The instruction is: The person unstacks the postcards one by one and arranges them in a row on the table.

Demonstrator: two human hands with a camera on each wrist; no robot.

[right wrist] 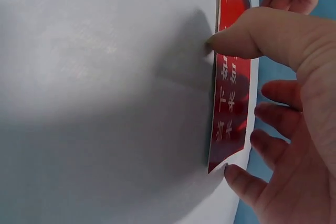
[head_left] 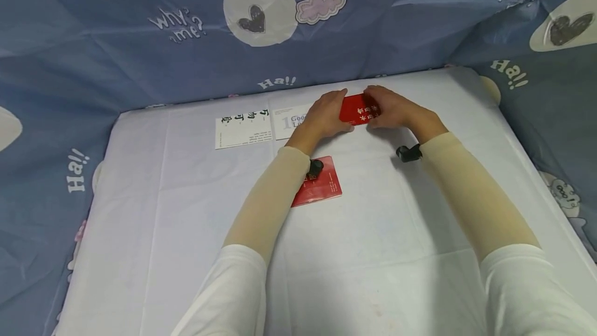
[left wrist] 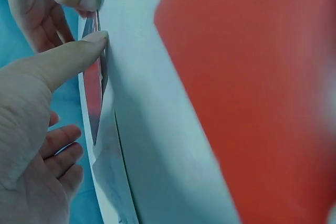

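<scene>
White sleeves (head_left: 233, 292) come in lowest and closest, meeting tan cuffs (head_left: 266, 198) on both forearms, with a black camera (head_left: 315, 168) at each wrist.

Blue cloth (head_left: 116, 40), printed with pale circles, hearts and lettering, rises behind and at both sides. Below it, the bench (head_left: 200, 232) wears a white cover with fold lines. Its far edge passes just beyond the hands; its right edge runs near the right forearm, while its left edge is well apart from the left one, with a broad stretch of cover between. More cover spreads between the forearms.

The left hand (head_left: 324, 115) and right hand (head_left: 394, 109) each have their grip clamped on one end of the far red card (head_left: 351, 110), thumbs at its near edge, fingers arched over to its far side. It shows white characters between the hands, close to the bench's far edge.

Left of it, the left white card (head_left: 243, 136) carries black characters, and just beside it the right white card (head_left: 284, 123) reads "Good", partly hidden by the left hand. Partly under the left forearm lies the near red card (head_left: 324, 191).
</scene>
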